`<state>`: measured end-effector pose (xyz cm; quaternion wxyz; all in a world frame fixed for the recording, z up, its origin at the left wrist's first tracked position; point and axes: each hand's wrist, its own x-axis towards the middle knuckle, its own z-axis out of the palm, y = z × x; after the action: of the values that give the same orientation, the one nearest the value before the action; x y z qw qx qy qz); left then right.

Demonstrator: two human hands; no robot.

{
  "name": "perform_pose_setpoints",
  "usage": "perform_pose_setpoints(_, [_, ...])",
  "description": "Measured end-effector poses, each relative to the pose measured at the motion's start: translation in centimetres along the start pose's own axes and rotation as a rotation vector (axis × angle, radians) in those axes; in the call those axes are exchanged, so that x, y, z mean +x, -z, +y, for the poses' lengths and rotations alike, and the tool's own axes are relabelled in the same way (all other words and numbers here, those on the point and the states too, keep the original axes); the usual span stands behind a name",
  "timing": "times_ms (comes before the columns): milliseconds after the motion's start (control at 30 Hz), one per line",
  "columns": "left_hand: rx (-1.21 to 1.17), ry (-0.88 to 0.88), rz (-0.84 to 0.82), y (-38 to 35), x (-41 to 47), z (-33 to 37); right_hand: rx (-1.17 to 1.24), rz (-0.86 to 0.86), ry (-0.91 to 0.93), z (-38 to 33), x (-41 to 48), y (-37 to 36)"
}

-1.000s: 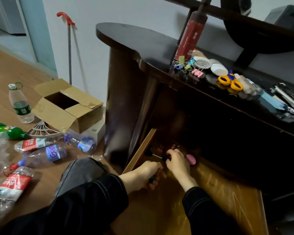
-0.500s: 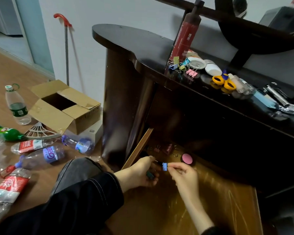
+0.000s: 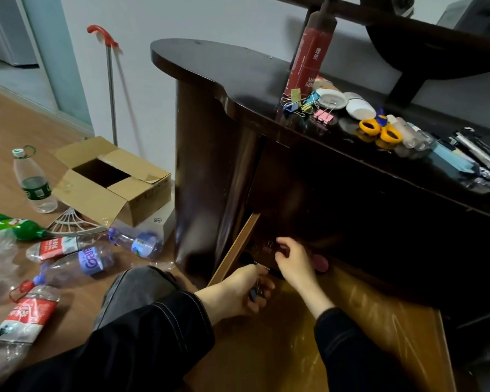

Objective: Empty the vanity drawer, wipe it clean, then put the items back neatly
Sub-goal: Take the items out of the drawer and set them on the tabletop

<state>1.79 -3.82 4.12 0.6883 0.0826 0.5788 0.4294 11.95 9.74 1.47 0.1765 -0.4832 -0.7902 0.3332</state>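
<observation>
Open drawer [image 3: 365,329] sits low, its liner glossy. Left hand [image 3: 238,291] is curled round a few small clips [image 3: 254,293] over the front left corner. Right hand [image 3: 294,261] reaches to the back left, fingertips beside a pink clip [image 3: 268,246]; cannot tell whether it is pinched yet. Pink disc [image 3: 320,263] lies just right of that hand. Judgement: clips are light, stiff and springy, and their wire loops snag, so pinch the body or one loop. The disc is probably light, smooth and perhaps fragile, so take it by the rim.
</observation>
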Motion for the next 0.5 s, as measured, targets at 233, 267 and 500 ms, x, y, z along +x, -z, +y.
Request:
perform_pose_setpoints(233, [-0.024, -0.016, 0.031, -0.2, -0.1, 0.0, -0.459, -0.05, 0.08, 0.1, 3.1, -3.3])
perform_pose_setpoints(267, [-0.034, -0.016, 0.027, -0.2, -0.1, 0.0, -0.425, -0.031, 0.073, 0.3, 3.0, -3.3])
perform_pose_setpoints(500, [-0.084, -0.015, 0.022, -0.3, 0.2, 0.3, 0.212, 0.085, -0.026, 0.3, -2.2, 0.5])
